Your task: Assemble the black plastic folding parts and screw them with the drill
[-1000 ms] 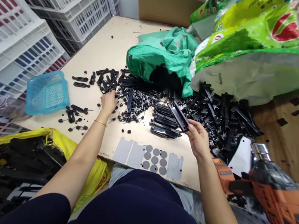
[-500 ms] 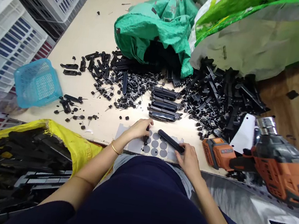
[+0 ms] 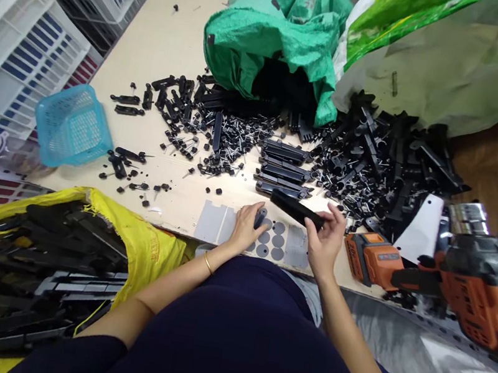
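My right hand [image 3: 326, 240] is closed on one end of a long black plastic bar [image 3: 295, 208], which slants up to the left above the bench. Between the fingers of my left hand [image 3: 246, 227] is a small black plastic piece [image 3: 260, 216], partly covered by the fingers. Both hands are over a grey sheet with round dark discs [image 3: 277, 241] at the bench's front edge. Just beyond them, several assembled black bars [image 3: 285, 172] lie side by side in a stack.
Loose black parts and pins [image 3: 232, 140] are heaped behind, by an open green sack [image 3: 276, 39]. An orange cordless power tool [image 3: 479, 286] lies at right. A blue basket [image 3: 73, 127] stands left; a yellow sack [image 3: 148, 252] of black parts is below it. White crates [image 3: 48, 47] stand far left.
My right hand has raised the long black bar and turned it. My left hand still has the small piece and has rotated over the sheet. The whole view has shifted slightly.
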`<action>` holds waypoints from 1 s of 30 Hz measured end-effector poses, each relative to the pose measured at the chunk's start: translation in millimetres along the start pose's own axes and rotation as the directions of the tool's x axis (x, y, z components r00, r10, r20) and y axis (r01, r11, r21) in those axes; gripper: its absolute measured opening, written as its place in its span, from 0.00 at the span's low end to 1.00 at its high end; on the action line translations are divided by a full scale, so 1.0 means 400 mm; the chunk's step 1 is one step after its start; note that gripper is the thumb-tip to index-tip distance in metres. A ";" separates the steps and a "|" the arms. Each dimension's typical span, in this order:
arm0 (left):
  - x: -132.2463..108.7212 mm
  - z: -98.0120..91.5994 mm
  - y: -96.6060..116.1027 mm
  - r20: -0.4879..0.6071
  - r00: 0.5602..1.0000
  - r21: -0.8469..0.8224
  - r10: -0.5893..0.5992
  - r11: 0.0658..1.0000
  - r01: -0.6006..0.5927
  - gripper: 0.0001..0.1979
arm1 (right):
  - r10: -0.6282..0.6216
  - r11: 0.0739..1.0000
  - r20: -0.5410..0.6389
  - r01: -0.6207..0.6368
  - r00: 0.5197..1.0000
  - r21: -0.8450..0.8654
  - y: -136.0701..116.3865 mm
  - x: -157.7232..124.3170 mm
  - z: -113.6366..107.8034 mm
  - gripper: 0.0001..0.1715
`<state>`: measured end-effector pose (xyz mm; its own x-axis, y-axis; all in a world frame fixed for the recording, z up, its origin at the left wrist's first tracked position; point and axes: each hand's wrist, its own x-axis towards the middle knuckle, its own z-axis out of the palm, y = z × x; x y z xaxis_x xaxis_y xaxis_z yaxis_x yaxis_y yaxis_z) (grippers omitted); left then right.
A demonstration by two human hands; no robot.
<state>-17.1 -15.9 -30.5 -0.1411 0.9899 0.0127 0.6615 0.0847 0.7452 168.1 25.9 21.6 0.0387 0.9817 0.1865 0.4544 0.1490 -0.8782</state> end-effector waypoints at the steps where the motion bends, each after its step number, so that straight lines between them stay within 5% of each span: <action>1: -0.007 0.003 -0.002 -0.006 1.000 0.062 -0.002 0.998 0.002 0.27 | 0.011 0.998 -0.016 -0.012 1.000 -0.057 0.020 -0.023 -0.014 0.24; 7: -0.044 0.010 -0.010 0.075 0.994 0.302 0.080 0.948 -0.099 0.23 | 0.070 0.938 0.108 -0.028 0.992 -0.346 0.097 -0.124 -0.064 0.14; 11: -0.047 0.016 -0.012 0.174 0.945 0.259 0.277 0.913 -0.316 0.22 | 0.034 0.898 0.249 0.079 0.968 -0.433 0.074 -0.075 -0.034 0.20; 14: -0.031 0.001 -0.012 0.190 0.896 0.206 0.401 0.876 -0.435 0.26 | 0.130 0.858 0.395 0.096 0.910 -0.504 0.044 -0.026 -0.002 0.24; 19: -0.012 -0.024 -0.006 0.136 0.962 0.406 0.236 0.873 -0.271 0.25 | 0.256 0.783 0.430 0.075 0.866 -0.618 0.011 -0.051 0.007 0.31; 30: 0.032 -0.015 0.052 0.343 0.939 0.295 0.022 0.947 -0.130 0.13 | 0.171 0.868 0.355 0.031 0.919 -0.496 0.049 -0.084 0.045 0.28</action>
<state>-9.6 -2.2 -10.9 0.1348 0.9704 -0.2006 0.8617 -0.0149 0.5072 159.7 -2.0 -9.7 -0.2032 0.9698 -0.1349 0.8371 0.1007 -0.5377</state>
